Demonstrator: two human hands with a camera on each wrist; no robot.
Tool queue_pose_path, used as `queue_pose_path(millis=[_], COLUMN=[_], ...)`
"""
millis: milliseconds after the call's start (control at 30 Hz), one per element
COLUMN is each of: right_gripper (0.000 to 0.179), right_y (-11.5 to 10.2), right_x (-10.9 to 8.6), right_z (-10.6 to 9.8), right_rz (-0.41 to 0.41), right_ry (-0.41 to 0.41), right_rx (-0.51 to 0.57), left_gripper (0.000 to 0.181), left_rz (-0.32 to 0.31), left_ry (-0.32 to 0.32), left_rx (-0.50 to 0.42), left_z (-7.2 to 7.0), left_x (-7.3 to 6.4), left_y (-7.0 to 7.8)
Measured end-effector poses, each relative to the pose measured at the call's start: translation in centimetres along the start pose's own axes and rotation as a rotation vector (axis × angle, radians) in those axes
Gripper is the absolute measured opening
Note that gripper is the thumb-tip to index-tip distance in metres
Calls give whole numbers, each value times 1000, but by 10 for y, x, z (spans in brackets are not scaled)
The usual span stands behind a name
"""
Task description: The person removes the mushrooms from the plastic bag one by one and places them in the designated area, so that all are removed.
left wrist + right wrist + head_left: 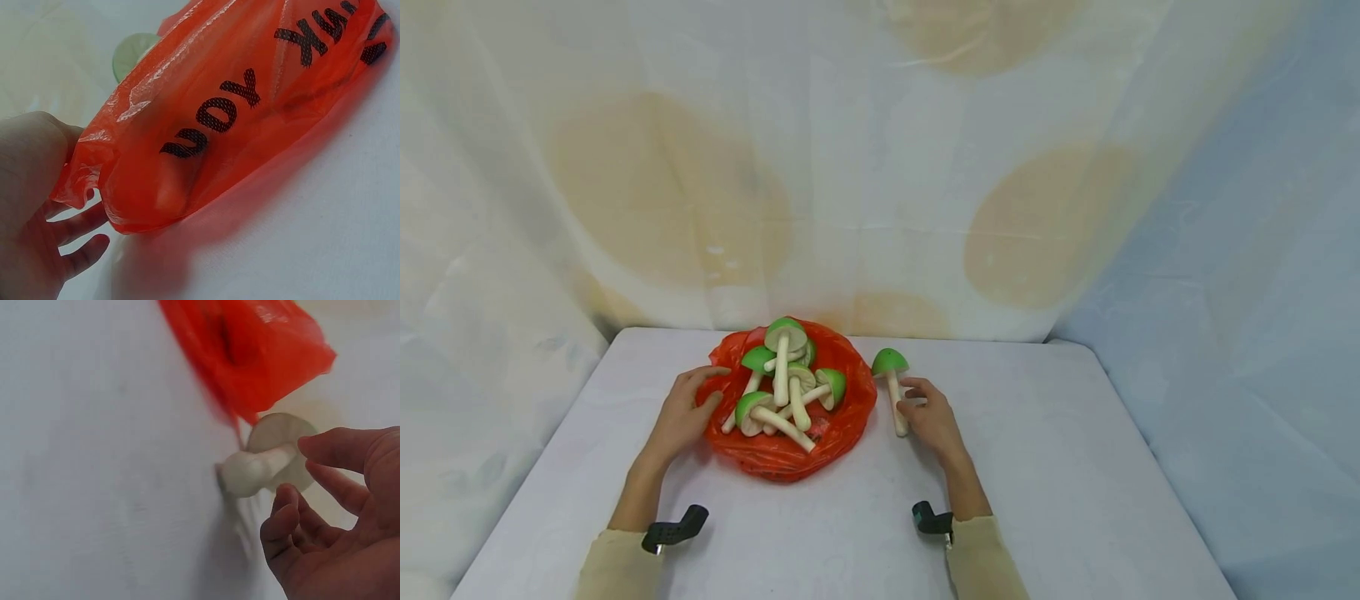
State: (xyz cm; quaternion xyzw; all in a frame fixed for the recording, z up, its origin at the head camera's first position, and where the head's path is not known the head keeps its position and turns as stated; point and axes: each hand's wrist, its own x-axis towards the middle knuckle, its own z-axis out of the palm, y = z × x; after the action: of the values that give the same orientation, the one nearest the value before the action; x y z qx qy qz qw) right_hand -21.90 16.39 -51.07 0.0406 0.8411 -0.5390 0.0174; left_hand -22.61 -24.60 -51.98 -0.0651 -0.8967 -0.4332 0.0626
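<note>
Red plastic bag [859, 417] being pinched at its rim by the left hand [685, 410]; lone green-capped mushroom [891, 362] just right of it.
Stem is being met by the right hand's [929, 418] fingertips; can't tell if it's being gripped. Other mushrooms [782, 367] are being cradled loosely in the bag. Risks: heap being spilled onto the desk [1075, 467] by a rim tug; stem being dropped through a weak pinch.

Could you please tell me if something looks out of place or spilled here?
One green-capped mushroom looks out of place: it is outside the red bag, just to the right of it, while the other mushrooms lie piled inside. I see nothing spilled.
</note>
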Motion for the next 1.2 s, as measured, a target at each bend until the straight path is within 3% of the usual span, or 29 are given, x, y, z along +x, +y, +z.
queue_pose_path(millis=[267, 533, 700, 833, 1200], right_gripper=[38, 35, 29, 30, 30], right_y=[-29, -63, -77, -87, -114], right_x=[-3, -9, -12, -11, -6], right_z=[-11, -11, -3, 7, 37], right_rz=[-115, -186, -202, -233, -320], right_ry=[15, -44, -74, -100, -248], right_rx=[24, 115, 154, 116, 87], left_gripper=[35, 34, 35, 35, 35], left_rz=[0, 13, 11, 14, 4], left_ry=[-4, 6, -1, 0, -8], left_rx=[4, 4, 2, 6, -1], left_z=[1, 1, 2, 1, -1], left_x=[0, -1, -1, 0, 0], left_y=[1, 5, 5, 5, 5])
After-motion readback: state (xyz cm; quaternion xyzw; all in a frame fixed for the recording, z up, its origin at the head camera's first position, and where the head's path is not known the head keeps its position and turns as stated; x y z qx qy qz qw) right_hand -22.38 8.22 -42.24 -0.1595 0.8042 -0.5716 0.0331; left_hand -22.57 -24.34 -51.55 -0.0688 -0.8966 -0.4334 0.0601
